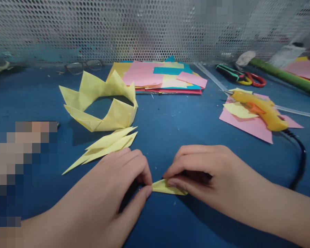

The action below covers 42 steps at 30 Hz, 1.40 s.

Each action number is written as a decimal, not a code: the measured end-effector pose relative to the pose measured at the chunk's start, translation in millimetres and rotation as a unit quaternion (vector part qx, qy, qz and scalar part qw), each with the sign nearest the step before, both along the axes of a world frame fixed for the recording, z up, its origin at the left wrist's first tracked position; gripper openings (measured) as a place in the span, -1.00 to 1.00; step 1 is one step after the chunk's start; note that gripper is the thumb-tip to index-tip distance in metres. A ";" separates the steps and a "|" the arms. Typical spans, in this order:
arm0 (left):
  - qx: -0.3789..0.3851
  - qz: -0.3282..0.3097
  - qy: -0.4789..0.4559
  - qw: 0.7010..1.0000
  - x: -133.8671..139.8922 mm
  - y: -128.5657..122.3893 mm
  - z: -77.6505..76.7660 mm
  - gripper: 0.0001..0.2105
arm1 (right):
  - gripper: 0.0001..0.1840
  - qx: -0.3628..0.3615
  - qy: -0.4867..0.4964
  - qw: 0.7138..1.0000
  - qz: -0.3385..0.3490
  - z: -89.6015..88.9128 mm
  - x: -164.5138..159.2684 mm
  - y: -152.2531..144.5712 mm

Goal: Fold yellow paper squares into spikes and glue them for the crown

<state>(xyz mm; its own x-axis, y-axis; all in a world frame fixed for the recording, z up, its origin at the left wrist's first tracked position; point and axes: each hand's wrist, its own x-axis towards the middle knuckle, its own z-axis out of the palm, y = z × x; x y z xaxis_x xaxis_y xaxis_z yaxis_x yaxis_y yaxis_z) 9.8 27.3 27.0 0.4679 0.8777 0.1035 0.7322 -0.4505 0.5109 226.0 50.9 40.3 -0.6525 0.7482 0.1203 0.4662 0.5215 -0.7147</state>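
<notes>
Both hands pinch one small folded yellow paper piece (162, 187) flat on the blue table (170, 120). My left hand (113, 193) grips its left tip between thumb and fingers. My right hand (201, 172) presses down on its right part, covering most of it. Just beyond my left hand lie a few folded yellow paper points (105, 146). Behind them stands a ring of joined yellow folded points (100, 103), like a crown.
A stack of coloured paper sheets (157, 77) lies at the back centre. A yellow glue gun (260, 110) rests on pink paper (248, 125) at right, its black cord (299, 155) trailing toward me. Scissors (248, 79), glue sticks, eyeglasses (84, 66) and a perforated metal screen (119, 27) sit behind.
</notes>
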 end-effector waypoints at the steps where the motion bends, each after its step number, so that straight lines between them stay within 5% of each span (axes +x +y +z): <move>1: -0.004 -0.007 0.001 1.000 -0.2 0.6 0.7 -0.88 | -0.88 0.011 0.005 1.000 0.006 -0.8 0.0 -0.2; 7: -0.003 -0.067 0.023 0.997 0.6 6.7 4.6 -0.89 | -0.88 0.048 0.007 0.999 0.021 -5.2 0.7 -0.8; 21: 0.035 -0.083 0.058 0.994 4.8 11.5 8.3 -0.87 | -0.85 0.082 -0.023 0.996 0.038 -10.4 -1.4 -2.4; 34: 0.218 -0.180 0.192 0.940 -9.7 0.2 -2.7 -0.72 | -0.71 0.242 -0.152 0.950 0.124 -9.7 -0.3 -0.5; 42: 0.334 -0.181 0.212 0.900 -21.3 -16.9 -6.5 -0.61 | -0.67 0.234 -0.163 0.950 0.129 -5.9 -1.1 -2.3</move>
<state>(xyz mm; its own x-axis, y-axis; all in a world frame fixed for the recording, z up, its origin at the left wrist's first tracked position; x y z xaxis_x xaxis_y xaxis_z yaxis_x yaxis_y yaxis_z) -11.5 10.3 20.5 0.8323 0.4685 0.2963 0.5416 -0.8012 -0.2544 224.9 48.6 34.5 -0.8667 0.4724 0.1600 0.4361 0.8734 -0.2166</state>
